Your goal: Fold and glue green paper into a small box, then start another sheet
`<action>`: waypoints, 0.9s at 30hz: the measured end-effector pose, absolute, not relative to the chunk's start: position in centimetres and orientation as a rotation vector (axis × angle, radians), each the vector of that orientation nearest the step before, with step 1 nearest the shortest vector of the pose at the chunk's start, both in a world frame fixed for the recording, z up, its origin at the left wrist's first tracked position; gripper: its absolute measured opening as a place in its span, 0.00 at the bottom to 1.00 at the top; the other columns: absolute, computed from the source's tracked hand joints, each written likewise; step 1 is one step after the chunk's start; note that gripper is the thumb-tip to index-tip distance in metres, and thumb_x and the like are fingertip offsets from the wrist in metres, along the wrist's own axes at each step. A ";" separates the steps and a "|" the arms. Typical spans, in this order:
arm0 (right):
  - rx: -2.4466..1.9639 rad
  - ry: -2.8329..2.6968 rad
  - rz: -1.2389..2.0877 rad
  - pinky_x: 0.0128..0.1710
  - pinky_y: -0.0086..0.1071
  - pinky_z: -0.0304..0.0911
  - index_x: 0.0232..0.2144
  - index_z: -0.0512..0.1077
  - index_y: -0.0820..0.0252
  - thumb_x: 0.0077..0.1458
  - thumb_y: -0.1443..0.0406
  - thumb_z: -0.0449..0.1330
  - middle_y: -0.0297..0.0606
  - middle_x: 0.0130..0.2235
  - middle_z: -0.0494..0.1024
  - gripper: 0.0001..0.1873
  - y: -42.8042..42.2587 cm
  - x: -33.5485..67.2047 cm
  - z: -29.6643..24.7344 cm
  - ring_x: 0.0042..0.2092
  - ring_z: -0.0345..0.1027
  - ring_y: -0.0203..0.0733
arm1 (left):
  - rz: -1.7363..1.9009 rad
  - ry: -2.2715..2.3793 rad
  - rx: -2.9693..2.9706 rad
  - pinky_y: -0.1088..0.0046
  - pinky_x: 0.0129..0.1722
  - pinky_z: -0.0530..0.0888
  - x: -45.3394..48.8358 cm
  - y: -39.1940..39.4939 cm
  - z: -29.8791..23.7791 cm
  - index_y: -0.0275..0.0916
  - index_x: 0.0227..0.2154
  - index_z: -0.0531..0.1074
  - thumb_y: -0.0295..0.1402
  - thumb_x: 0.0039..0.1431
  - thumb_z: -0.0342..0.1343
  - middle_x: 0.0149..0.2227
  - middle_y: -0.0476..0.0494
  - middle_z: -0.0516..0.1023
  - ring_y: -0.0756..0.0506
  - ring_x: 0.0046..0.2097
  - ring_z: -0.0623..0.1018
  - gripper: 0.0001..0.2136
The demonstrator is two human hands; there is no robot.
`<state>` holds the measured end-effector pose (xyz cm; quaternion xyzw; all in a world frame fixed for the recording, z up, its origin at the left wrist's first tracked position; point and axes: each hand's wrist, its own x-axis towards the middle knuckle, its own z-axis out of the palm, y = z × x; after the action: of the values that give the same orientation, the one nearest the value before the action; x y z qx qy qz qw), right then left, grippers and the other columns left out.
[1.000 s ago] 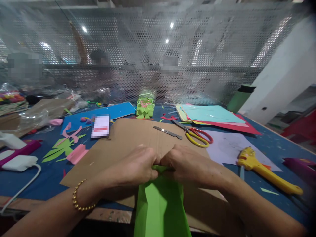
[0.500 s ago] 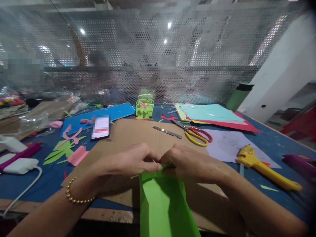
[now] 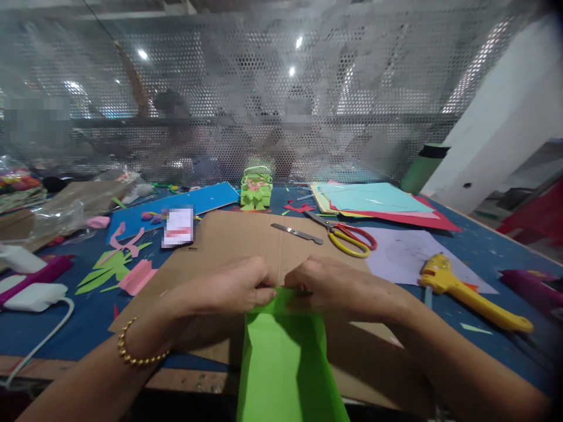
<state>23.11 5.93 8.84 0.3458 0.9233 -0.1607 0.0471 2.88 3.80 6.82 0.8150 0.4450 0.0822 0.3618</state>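
Your left fingers point(image 3: 265, 295) and right fingers point(image 3: 299, 278) are pinching the far end of the folded green paper point(image 3: 281, 357), which is stretching toward six o'clock over the cardboard point(image 3: 233, 240) and past the desk point(image 3: 83, 334) edge. From your hands, the scissors point(image 3: 348, 248) are lying at two o'clock, the yellow glue gun point(image 3: 472, 300) is resting at three, and the small green box point(image 3: 256, 189) is standing at twelve.
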 end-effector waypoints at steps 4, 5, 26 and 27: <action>1.057 2.845 -0.445 0.25 0.30 0.41 0.24 0.74 0.60 0.50 0.68 0.61 0.28 0.22 0.67 0.04 5.9 23.0 8.7 0.24 0.52 0.31 | 0.207 1.088 2.132 0.73 0.24 0.54 2.9 3.9 6.9 0.40 0.19 0.61 0.30 0.56 0.47 0.22 0.55 0.53 0.50 0.26 0.57 0.11; 1.041 2.859 -0.425 0.25 0.30 0.41 0.24 0.74 0.60 0.49 0.68 0.61 0.28 0.21 0.67 0.04 5.9 23.0 8.8 0.24 0.51 0.31 | 0.210 1.078 2.129 0.73 0.24 0.54 2.8 3.8 6.9 0.40 0.19 0.61 0.30 0.56 0.47 0.22 0.55 0.53 0.50 0.26 0.57 0.11; 1.584 3.150 -0.686 0.35 0.30 0.62 0.42 0.76 0.59 0.61 0.54 0.58 0.39 0.40 0.80 0.16 9.2 27.8 8.1 0.38 0.71 0.41 | 0.548 1.501 2.114 0.72 0.34 0.67 2.5 6.4 5.6 0.36 0.35 0.77 0.34 0.61 0.47 0.35 0.40 0.80 0.43 0.37 0.75 0.13; 1.598 3.093 -0.657 0.36 0.30 0.62 0.42 0.76 0.59 0.58 0.57 0.61 0.40 0.41 0.80 0.14 9.2 27.8 7.7 0.39 0.71 0.41 | 0.538 1.510 2.135 0.71 0.35 0.68 2.6 6.3 5.4 0.37 0.37 0.77 0.34 0.61 0.48 0.36 0.40 0.80 0.42 0.38 0.76 0.12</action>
<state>27.83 9.19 7.73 0.4418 0.8556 -0.1817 -0.1994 2.55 6.26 5.41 0.7774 0.5500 0.1961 0.2337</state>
